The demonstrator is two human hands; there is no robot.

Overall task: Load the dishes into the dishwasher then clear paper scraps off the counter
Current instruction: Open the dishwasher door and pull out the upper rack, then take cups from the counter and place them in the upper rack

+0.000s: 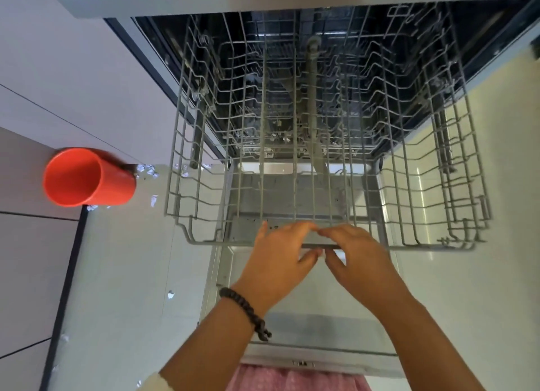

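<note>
Both hands pinch the front bar of the wire rack (pixel 321 145) at lower centre, the left hand (pixel 280 253) and right hand (pixel 355 256) side by side, fingers over and thumbs under. A crooked or hard pull could jam the rack or jolt it off its runners. The orange cup (pixel 87 176) lies tipped at the left of the frame, well apart from both hands, with paper scraps (pixel 149 170) just beside it.

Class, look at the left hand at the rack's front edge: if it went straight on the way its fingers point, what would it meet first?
Probably the upper rack's front rail, which the left hand already holds; depth beyond is unclear.
</note>
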